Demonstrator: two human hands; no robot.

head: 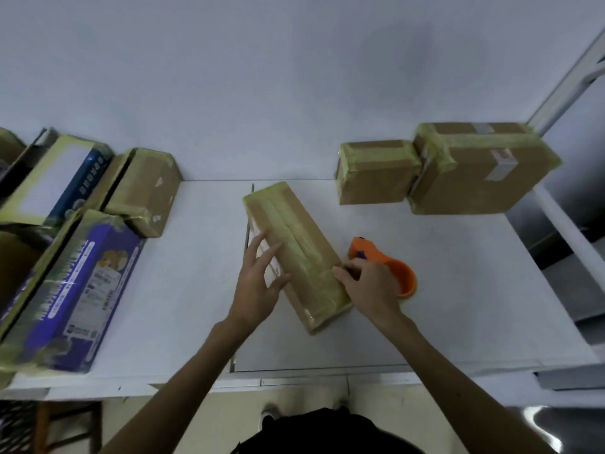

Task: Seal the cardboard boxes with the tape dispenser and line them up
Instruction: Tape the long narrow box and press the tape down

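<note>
Cardboard box (301, 244) slants at the middle of the surface (458, 306), between my hands.
Left hand (258, 283) spread on its left side; right hand (371, 286) curled at its right edge, grip unclear; tape dispenser (404, 276) just behind.

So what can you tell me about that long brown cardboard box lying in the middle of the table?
The long brown cardboard box is narrow and closed, with strips of yellowish tape along its top and over both ends. It lies flat and slanted on the white table. The left hand rests spread fingers on its left side; the right hand touches its right edge towards the near end.
</note>
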